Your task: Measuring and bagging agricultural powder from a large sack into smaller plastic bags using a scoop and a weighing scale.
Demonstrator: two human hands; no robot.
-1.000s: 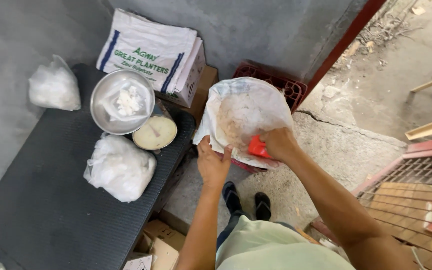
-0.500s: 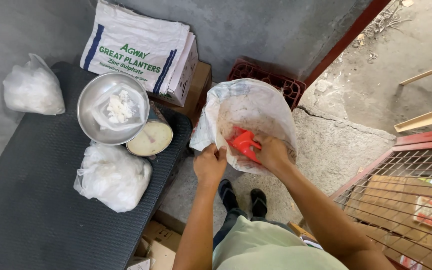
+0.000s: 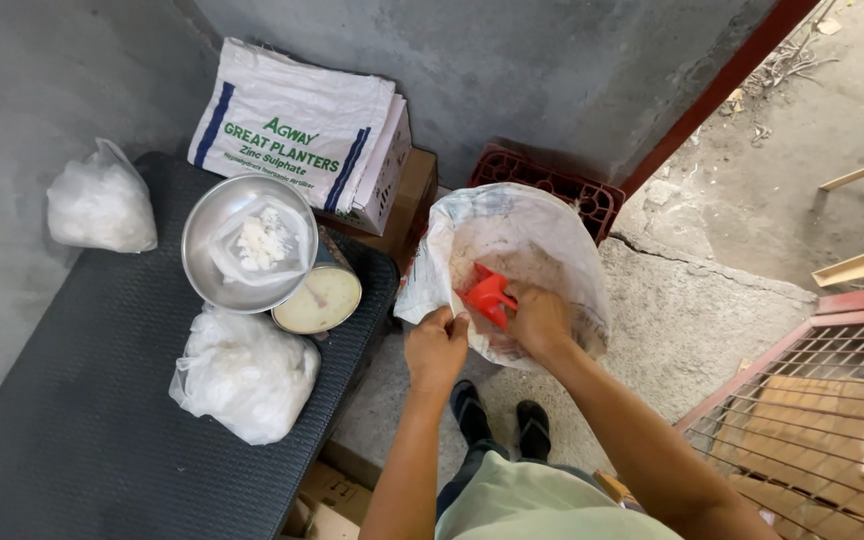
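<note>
A big white woven sack (image 3: 542,230) stands open on the floor in front of me, with pale granular stuff inside. My left hand (image 3: 436,345) pinches the sack's near rim and holds it open. My right hand (image 3: 538,318) is inside the mouth, closed around a small red scoop (image 3: 486,294) that points down into the contents. To the left, a round metal scale pan (image 3: 214,262) carries a clear plastic bag with a little white powder (image 3: 260,238), above the scale's round dial (image 3: 317,300).
The scale stands on a black ribbed bench (image 3: 82,400) with two filled clear bags (image 3: 244,372), (image 3: 99,205). A printed white sack lies on a cardboard box (image 3: 297,130) against the grey wall. A red crate (image 3: 562,186) stands behind the sack; a metal grate (image 3: 822,400) lies at right.
My right hand has pushed the red scoop from the sack's rim down into its contents. My left hand still holds the rim. The view has shifted slightly.
</note>
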